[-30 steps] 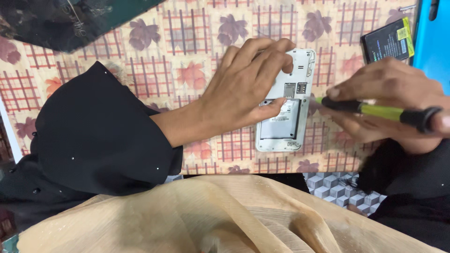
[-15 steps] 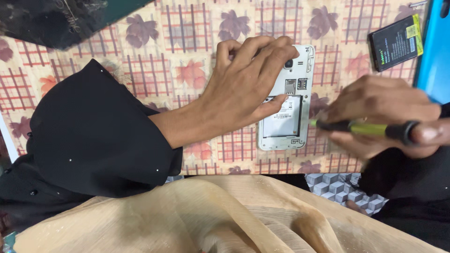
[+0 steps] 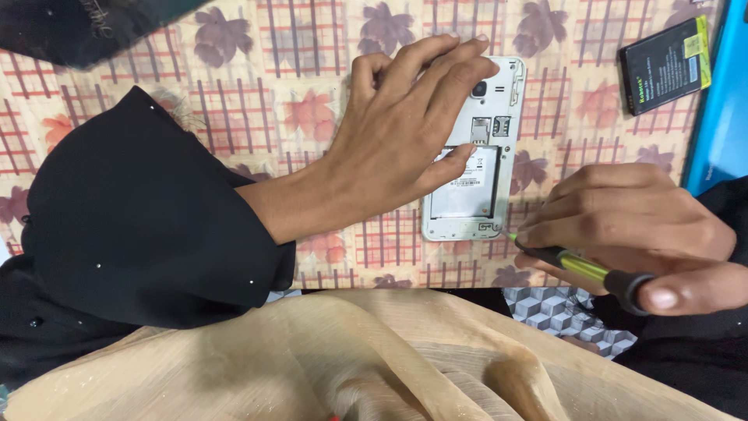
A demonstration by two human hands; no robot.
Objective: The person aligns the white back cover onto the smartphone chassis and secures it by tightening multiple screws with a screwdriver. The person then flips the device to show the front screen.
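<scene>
A white phone (image 3: 483, 168) lies back-up on the patterned tablecloth, its rear cover off and the battery bay bare. My left hand (image 3: 405, 129) presses down on it with spread fingers, the thumb inside the battery bay. My right hand (image 3: 631, 226) grips a yellow-green screwdriver (image 3: 580, 267) with a black cap, its tip near the phone's lower right corner. Whether the tip touches the phone is hidden by my fingers.
A black phone battery (image 3: 664, 65) with a yellow strip lies at the upper right, beside a blue object (image 3: 725, 109) at the right edge. A dark object (image 3: 86, 27) sits at the top left. Beige fabric (image 3: 374, 359) covers my lap below the table edge.
My right hand with the screwdriver has moved down from the phone's middle right side to its lower right corner. My left hand stays pressed on the phone.
</scene>
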